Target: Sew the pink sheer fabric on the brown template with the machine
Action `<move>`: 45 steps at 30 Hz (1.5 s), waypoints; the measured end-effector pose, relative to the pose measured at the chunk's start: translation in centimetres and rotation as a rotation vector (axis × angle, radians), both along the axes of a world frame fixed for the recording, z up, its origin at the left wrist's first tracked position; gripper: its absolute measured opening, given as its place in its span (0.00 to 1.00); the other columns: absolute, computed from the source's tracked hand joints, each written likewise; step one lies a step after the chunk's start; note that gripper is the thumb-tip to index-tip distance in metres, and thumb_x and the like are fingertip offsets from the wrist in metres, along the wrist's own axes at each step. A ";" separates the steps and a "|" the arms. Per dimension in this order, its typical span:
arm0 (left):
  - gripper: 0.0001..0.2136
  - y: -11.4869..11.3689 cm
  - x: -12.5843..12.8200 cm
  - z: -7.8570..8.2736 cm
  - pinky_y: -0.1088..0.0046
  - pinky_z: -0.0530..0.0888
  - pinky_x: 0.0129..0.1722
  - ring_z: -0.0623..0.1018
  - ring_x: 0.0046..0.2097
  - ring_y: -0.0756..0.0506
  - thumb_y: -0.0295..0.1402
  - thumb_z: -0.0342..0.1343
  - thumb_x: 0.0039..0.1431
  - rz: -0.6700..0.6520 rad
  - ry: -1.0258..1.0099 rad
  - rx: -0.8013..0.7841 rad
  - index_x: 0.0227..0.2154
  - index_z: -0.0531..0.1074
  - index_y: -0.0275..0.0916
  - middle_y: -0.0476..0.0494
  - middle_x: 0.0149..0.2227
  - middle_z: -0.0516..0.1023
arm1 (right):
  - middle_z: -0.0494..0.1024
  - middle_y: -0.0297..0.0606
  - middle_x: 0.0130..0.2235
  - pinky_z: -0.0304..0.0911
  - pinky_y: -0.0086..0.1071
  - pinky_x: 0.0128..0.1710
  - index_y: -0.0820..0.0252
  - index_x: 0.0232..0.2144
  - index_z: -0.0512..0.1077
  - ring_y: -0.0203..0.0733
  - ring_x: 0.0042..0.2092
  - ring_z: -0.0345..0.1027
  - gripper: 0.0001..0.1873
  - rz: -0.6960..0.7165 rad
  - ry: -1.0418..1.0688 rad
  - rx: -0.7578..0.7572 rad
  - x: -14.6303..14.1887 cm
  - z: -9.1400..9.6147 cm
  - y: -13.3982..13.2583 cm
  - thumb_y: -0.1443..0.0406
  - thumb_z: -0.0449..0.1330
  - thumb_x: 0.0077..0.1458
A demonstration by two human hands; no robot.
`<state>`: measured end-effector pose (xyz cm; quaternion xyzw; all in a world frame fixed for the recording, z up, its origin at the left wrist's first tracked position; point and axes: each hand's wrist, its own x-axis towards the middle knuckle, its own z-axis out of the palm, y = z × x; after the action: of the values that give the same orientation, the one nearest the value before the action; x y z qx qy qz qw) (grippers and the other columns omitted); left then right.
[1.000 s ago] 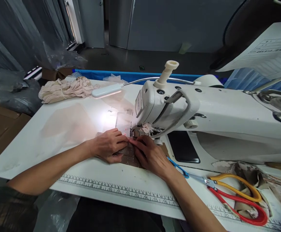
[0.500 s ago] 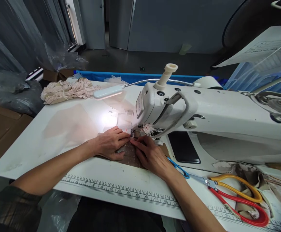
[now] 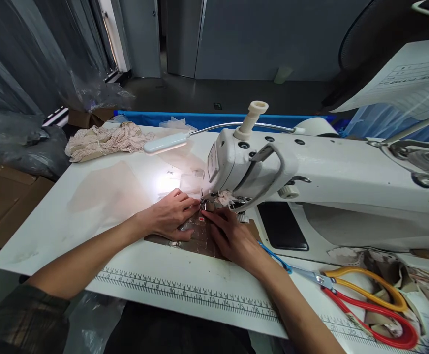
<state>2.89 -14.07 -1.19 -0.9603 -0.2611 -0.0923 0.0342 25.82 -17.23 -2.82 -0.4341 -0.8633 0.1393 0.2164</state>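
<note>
A piece of sheer brown fabric [image 3: 199,247] lies on the sewing table under the needle end of a white sewing machine [image 3: 220,164]. My left hand [image 3: 172,216] rests on the fabric's left part, fingers stretched toward the presser foot [image 3: 206,205] and thumb spread apart. On the other side, my right hand [image 3: 232,236] has its fingers bent, with thumb and forefinger closed at the fabric's edge close to the foot. A small red spot [image 3: 201,219] shows on the fabric between the hands. The right fingertips partly hide the stitching point.
Scissors with yellow and red handles [image 3: 365,290] and a blue-handled tool [image 3: 276,255] lie right of my right forearm. A black phone [image 3: 283,225] is under the machine arm. Pale sheer fabric [image 3: 107,191] and bundled lace [image 3: 107,140] lie left. A lamp [image 3: 166,143] hangs above.
The view has shifted slightly. More of the brown fabric shows between my hands, and the red spot now appears nearer me, on the fabric. Both hands stay by the presser foot.
</note>
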 end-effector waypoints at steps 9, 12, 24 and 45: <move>0.25 0.3 0.2 0.0 0.60 0.65 0.42 0.68 0.40 0.41 0.48 0.44 0.60 0.041 0.035 -0.002 0.47 0.70 0.30 0.34 0.45 0.70 | 0.77 0.39 0.30 0.69 0.35 0.34 0.60 0.33 0.74 0.45 0.34 0.72 0.17 -0.211 0.257 -0.340 1.8 1.0 2.1 0.58 0.49 0.60; 0.25 0.4 0.2 -0.1 0.59 0.65 0.41 0.68 0.40 0.40 0.48 0.45 0.60 0.059 0.036 -0.015 0.47 0.69 0.31 0.34 0.44 0.70 | 0.77 0.40 0.32 0.68 0.33 0.33 0.60 0.33 0.73 0.44 0.35 0.71 0.16 -0.191 0.290 -0.384 1.9 1.1 1.9 0.57 0.50 0.60; 0.29 0.2 0.1 0.2 0.58 0.62 0.48 0.68 0.48 0.37 0.46 0.50 0.58 0.171 -0.101 -0.185 0.57 0.56 0.31 0.33 0.50 0.69 | 0.74 0.35 0.28 0.62 0.30 0.26 0.60 0.36 0.71 0.38 0.27 0.65 0.15 -0.289 0.303 -0.360 1.7 -0.2 1.0 0.55 0.53 0.57; 0.09 12.2 -2.2 2.7 0.71 0.69 0.34 0.72 0.32 0.46 0.35 0.49 0.59 0.419 -0.161 -0.343 0.28 0.70 0.37 0.46 0.29 0.72 | 0.80 0.44 0.38 0.73 0.38 0.37 0.57 0.41 0.74 0.49 0.39 0.76 0.14 -0.262 0.071 0.178 0.7 -2.8 0.8 0.62 0.50 0.60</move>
<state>0.72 -1.91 1.53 -0.8668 -0.4675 -0.1137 -0.1312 26.56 -16.38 -5.64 -0.5169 -0.8001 0.0483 0.3006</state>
